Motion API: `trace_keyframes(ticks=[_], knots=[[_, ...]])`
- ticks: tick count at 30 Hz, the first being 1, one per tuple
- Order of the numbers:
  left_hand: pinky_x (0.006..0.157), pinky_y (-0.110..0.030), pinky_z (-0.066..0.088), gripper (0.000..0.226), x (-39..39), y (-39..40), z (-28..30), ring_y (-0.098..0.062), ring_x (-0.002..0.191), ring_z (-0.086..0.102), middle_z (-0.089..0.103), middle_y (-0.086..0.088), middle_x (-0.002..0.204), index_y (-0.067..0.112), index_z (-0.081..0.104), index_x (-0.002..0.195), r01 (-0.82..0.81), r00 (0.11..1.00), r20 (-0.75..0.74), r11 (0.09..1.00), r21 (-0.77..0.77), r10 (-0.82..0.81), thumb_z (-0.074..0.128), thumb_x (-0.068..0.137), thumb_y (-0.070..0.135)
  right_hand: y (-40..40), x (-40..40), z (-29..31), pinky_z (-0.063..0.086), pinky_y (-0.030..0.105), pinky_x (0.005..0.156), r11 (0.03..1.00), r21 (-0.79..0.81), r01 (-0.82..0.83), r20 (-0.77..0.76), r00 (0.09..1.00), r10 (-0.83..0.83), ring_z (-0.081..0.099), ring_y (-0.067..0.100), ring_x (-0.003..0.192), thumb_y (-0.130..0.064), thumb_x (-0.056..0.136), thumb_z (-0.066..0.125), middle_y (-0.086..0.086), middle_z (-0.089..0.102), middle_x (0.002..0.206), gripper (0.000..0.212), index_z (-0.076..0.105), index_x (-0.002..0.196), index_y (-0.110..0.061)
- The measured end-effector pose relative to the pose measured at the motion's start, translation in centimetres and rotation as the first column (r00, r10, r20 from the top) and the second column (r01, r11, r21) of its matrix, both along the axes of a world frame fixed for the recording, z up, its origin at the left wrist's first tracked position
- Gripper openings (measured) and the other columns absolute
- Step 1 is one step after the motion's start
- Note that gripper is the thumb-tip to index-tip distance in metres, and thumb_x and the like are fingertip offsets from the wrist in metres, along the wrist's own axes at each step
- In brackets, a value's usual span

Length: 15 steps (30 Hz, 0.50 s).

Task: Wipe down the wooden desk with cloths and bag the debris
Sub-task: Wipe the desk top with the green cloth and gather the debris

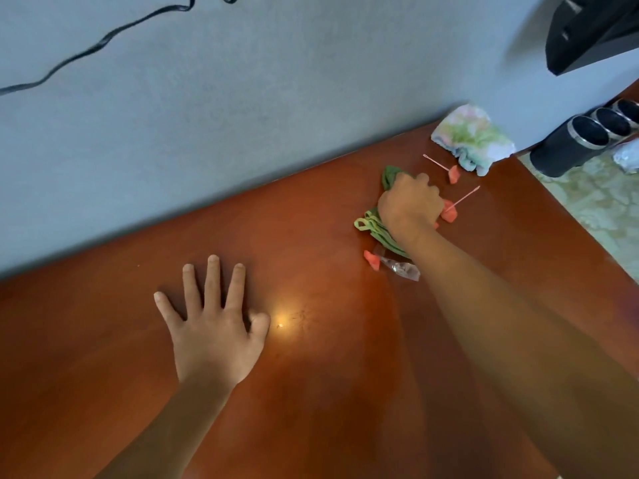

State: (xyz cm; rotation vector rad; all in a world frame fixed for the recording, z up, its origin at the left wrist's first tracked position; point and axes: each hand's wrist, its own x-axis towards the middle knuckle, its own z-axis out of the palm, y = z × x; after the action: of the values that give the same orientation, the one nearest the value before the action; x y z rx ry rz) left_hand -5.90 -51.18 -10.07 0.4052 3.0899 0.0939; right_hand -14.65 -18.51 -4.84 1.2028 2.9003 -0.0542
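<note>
Hidden or unclear: I cannot see the fingertips of the right hand (409, 203); they curl under the knuckles into the green cloth (378, 226), most of which lies beneath the hand and wrist. A pink-red piece (449, 210) just right of that hand is partly covered by the fingers. The black object (594, 29) at the upper right corner is cut off by the frame edge, and I cannot identify it. A whitish crumpled item (627, 155) at the right edge is cut off too.

Hands: the left hand (214, 326), lower left of centre, lies flat on the wooden desk (328, 392), palm down, fingers straight and spread, thumb tucked toward the right. The right hand, right of centre, is fisted and grips the bunched green cloth against the desk surface, forearm running down to the lower right corner.

Debris on desk: one pink-red piece with a thin pink stick (453, 174) above and right of the right hand; a second thin stick (465, 198) slants from the piece at the fingers; a third piece (371, 259) lies below the cloth, touching a crumpled clear wrapper (401, 269).

Second cloth: a pale pastel-patterned cloth (473, 140) sits bunched at the desk's far edge against the grey wall (242, 115), upper right.

Containers: dark cylindrical holders with metal rims (587, 133) stand in a row at the right edge on a pale patterned surface (594, 202); their interiors look dark, contents not discernible.

Other: a black cable (103, 43) runs across the wall, upper left.
</note>
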Motion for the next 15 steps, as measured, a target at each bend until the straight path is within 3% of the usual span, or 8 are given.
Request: trace_keyframes(ticks=[3, 7, 10, 12, 15], knots=[[0.117, -0.075, 0.012, 0.072, -0.1, 0.0, 0.0, -0.041, 0.156, 0.015, 0.031, -0.012, 0.167, 0.023, 0.043, 0.156, -0.007, 1.0, 0.012, 1.0, -0.008, 0.007, 0.038, 0.09, 0.051, -1.8, 0.8, 0.6, 0.048, 0.044, 0.088, 0.999, 0.009, -0.045, -0.091, 0.995, 0.046, 0.056, 0.039, 0.118, -0.022, 0.096, 0.052, 0.014, 0.057, 0.13, 0.035, 0.063, 0.13, -0.019], [0.118, -0.074, 0.012, 0.071, -0.1, 0.0, 0.2, -0.04, 0.156, 0.015, 0.031, -0.011, 0.167, 0.024, 0.043, 0.157, -0.016, 1.0, 0.008, 1.0, 0.008, 0.016, 0.037, 0.092, 0.051, -10.2, 3.8, -0.6, 0.053, 0.04, 0.07, 0.903, 0.032, -0.429, -0.187, 0.885, 0.427, 0.058, 0.035, 0.109, -0.029, 0.087, 0.064, 0.009, 0.06, 0.121, 0.039, 0.064, 0.127, -0.026], [0.117, -0.075, 0.013, 0.066, 0.0, -0.1, 0.4, -0.041, 0.155, 0.019, 0.036, -0.013, 0.165, 0.022, 0.047, 0.155, -0.001, 1.0, -0.027, 0.999, 0.052, 0.003, 0.037, 0.094, 0.046, -15.0, 6.7, -2.6, 0.054, 0.036, 0.056, 0.816, 0.026, -0.578, -0.151, 0.804, 0.575, 0.061, 0.033, 0.099, -0.029, 0.08, 0.076, 0.008, 0.065, 0.118, 0.048, 0.069, 0.127, -0.024], [0.116, -0.075, 0.014, 0.064, 0.2, -0.2, 0.5, -0.042, 0.154, 0.022, 0.039, -0.013, 0.163, 0.02, 0.05, 0.153, 0.002, 0.999, -0.055, 0.997, 0.08, 0.003, 0.038, 0.094, 0.043, -14.4, 7.1, -3.0, 0.056, 0.037, 0.059, 0.783, 0.039, -0.621, -0.182, 0.766, 0.617, 0.06, 0.031, 0.104, -0.031, 0.083, 0.075, 0.005, 0.065, 0.125, 0.05, 0.068, 0.132, -0.027], [0.117, -0.076, 0.013, 0.064, 0.2, 0.0, 0.5, -0.042, 0.154, 0.022, 0.039, -0.013, 0.163, 0.02, 0.05, 0.153, 0.004, 0.999, -0.051, 0.995, 0.099, 0.001, 0.037, 0.095, 0.043, -10.7, 5.6, -2.1, 0.06, 0.045, 0.081, 0.71, -0.021, -0.704, -0.118, 0.707, 0.697, 0.053, 0.03, 0.122, -0.036, 0.098, 0.064, 0.0, 0.056, 0.144, 0.048, 0.056, 0.146, -0.035]])
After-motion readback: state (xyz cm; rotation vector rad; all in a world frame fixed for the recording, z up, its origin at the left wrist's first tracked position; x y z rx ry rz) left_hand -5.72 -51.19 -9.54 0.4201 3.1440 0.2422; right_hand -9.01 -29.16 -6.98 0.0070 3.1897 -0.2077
